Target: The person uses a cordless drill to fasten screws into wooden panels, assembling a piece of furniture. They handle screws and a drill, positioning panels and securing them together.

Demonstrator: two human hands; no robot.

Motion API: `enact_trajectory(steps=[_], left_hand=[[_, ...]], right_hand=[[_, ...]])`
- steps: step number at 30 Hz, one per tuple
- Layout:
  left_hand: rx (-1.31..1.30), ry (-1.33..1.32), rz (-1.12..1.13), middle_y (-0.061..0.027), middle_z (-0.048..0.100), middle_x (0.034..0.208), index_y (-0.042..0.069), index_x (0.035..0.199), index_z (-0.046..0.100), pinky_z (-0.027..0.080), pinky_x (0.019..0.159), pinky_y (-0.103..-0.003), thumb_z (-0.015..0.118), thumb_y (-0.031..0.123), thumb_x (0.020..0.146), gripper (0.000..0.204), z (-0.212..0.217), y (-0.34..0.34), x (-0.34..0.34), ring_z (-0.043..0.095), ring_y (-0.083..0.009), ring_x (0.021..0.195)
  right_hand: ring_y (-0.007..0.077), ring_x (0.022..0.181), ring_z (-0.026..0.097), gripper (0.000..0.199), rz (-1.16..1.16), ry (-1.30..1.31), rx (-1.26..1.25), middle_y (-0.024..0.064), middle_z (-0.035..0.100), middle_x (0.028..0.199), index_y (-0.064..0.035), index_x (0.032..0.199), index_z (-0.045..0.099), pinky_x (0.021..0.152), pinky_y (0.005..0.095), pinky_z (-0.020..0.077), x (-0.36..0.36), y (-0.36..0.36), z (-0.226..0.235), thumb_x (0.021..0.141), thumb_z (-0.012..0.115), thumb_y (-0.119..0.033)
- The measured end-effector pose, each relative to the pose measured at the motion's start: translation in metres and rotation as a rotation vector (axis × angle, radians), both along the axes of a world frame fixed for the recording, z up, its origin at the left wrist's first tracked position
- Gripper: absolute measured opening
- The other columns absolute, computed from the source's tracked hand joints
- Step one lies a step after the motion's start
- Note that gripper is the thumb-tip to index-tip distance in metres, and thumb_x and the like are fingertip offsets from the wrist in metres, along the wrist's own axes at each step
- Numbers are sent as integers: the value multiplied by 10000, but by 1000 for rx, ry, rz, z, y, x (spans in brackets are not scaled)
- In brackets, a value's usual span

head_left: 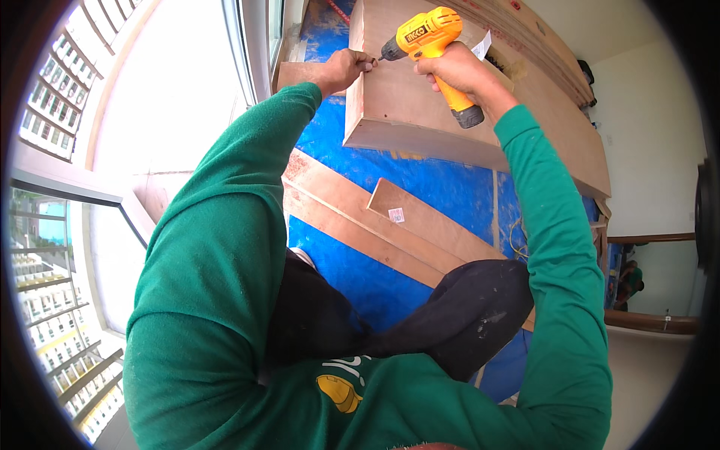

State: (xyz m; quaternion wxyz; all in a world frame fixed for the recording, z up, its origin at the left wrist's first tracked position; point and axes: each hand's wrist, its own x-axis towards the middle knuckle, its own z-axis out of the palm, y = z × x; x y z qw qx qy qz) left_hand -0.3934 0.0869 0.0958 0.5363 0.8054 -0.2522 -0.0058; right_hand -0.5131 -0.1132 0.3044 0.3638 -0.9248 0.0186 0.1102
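Observation:
In my right hand (466, 72) is a yellow and black cordless drill (430, 34), my fingers wrapped round its handle. Its black chuck points left, with the bit close to the fingertips of my left hand (343, 72). Those fingers are pinched together at the left edge of a large plywood box (424, 101); whatever they hold is too small to make out. The box lies on a blue sheet (326, 131), its pale flat panel beneath the drill. A white paper tag (482, 45) and a dark opening show on the panel beyond my right hand.
Several plywood strips (341, 184) lie slanting across the blue sheet before my knees; a shorter board (435, 220) rests on them with a small printed sticker. A window frame (251, 45) stands close on the left. Long curved-looking boards (555, 56) lie at the far right.

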Motion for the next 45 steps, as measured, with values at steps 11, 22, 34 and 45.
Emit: enact_trajectory(steps=[11, 22, 34, 45], left_hand=[[1, -93, 12, -169, 833, 1063, 54, 1177, 839, 607, 912, -387, 747, 152, 1041, 191, -9, -1, 1, 796, -249, 959], [6, -132, 19, -173, 830, 1079, 63, 1175, 840, 602, 908, -390, 761, 149, 1031, 185, -13, -1, 3, 794, -289, 952], [62, -141, 14, -194, 814, 1056, 71, 1190, 834, 591, 878, -400, 781, 180, 1026, 204, -3, 2, -2, 777, -292, 909], [166, -34, -184, -87, 839, 1186, 49, 1309, 805, 562, 1079, -336, 716, 172, 1088, 269, 8, 10, 19, 778, -180, 1083]], right_hand=[[122, 615, 615, 188, 18, 27, -23, 35, 638, 781, -7, 1009, 664, 577, 316, 538, 8, 12, 4, 899, 774, -113], [124, 621, 614, 210, 28, 47, -23, 31, 635, 783, -10, 1028, 667, 572, 311, 538, 21, 11, -1, 892, 781, -123], [126, 623, 609, 211, 20, 96, -18, 25, 624, 781, -21, 1036, 660, 580, 316, 553, 21, 15, 3, 895, 778, -125], [191, 586, 634, 280, 27, 179, -74, 72, 687, 779, -14, 1127, 729, 522, 386, 549, 65, 16, 7, 876, 838, -73]])
